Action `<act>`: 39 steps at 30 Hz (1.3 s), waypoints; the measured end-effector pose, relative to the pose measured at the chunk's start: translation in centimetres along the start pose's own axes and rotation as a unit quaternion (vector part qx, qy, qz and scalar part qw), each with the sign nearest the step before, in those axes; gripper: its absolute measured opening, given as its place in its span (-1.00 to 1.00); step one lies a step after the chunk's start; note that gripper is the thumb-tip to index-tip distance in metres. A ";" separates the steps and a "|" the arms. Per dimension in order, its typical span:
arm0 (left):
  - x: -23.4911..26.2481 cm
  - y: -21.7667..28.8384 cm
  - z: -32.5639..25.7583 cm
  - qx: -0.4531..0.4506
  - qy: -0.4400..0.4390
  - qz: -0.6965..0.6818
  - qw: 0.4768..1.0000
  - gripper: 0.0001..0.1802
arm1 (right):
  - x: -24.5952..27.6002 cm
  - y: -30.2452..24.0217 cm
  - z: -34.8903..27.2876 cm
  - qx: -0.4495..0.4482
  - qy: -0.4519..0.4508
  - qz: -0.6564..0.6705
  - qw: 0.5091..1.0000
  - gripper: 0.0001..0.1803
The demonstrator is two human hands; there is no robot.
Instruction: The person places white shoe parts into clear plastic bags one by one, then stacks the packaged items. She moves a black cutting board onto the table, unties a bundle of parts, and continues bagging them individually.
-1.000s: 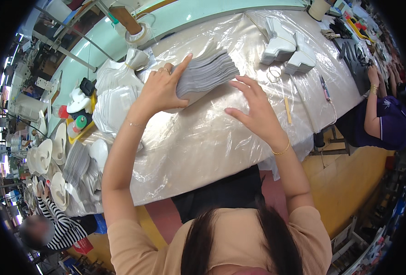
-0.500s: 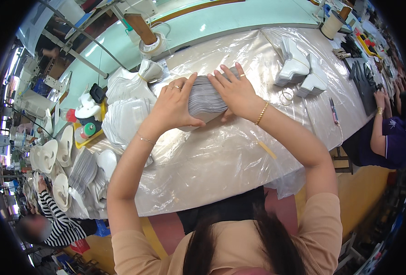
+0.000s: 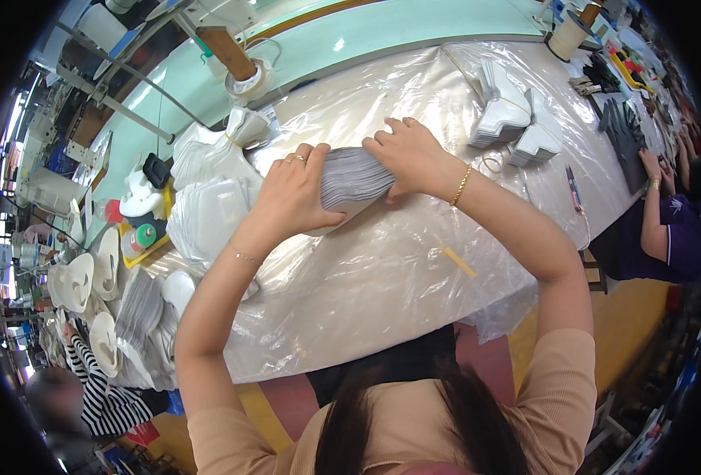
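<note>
Between my two hands stands a thick stack of thin grey-white cut pieces (image 3: 355,180), its layered edges facing up. My left hand (image 3: 295,190) grips the stack's left end, thumb on the near side and fingers over the far side. My right hand (image 3: 415,162) clasps the right end, its fingers curled on top and thumb at the near side. The stack rests on the plastic-covered table (image 3: 350,309). Parts of its two ends are hidden beneath my hands.
Left of my left hand lie white piece stacks (image 3: 208,218) and a yellow tray (image 3: 148,249) with bottles. Banded white bundles (image 3: 505,115) sit at the far right, near a pen-like tool (image 3: 575,190). A yellow strip (image 3: 459,262) lies nearer. Co-workers flank the table.
My right hand's fingers have drawn in from lying stretched over the stack to a curled grip on its right end. My left hand keeps its hold. The view has shifted slightly.
</note>
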State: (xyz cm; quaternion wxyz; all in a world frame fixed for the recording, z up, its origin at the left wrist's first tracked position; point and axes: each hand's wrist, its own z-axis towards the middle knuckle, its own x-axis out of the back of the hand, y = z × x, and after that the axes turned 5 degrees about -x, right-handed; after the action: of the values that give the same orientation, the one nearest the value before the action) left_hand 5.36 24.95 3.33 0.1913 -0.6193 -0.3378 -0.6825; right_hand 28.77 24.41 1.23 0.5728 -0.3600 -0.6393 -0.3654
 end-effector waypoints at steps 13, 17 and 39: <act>0.0 -0.5 -0.2 -0.019 0.006 -0.014 1.000 0.18 | 0.5 -0.6 -1.6 -0.011 0.003 -0.037 0.999 0.22; -0.3 -0.6 0.6 -0.070 0.042 0.017 0.997 0.11 | -0.1 -0.9 -1.2 -0.005 0.027 -0.030 0.999 0.26; 0.7 1.7 -4.5 0.138 0.172 -0.453 0.864 0.10 | 12.6 -9.1 -19.0 0.360 0.344 0.729 0.470 -0.56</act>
State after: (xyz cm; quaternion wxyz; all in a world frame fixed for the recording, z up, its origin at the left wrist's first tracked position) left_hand 3.12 20.75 4.39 -0.0003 -0.2380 -0.6336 -0.7361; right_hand 28.68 3.90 14.72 0.8852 -0.3032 0.0275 0.3519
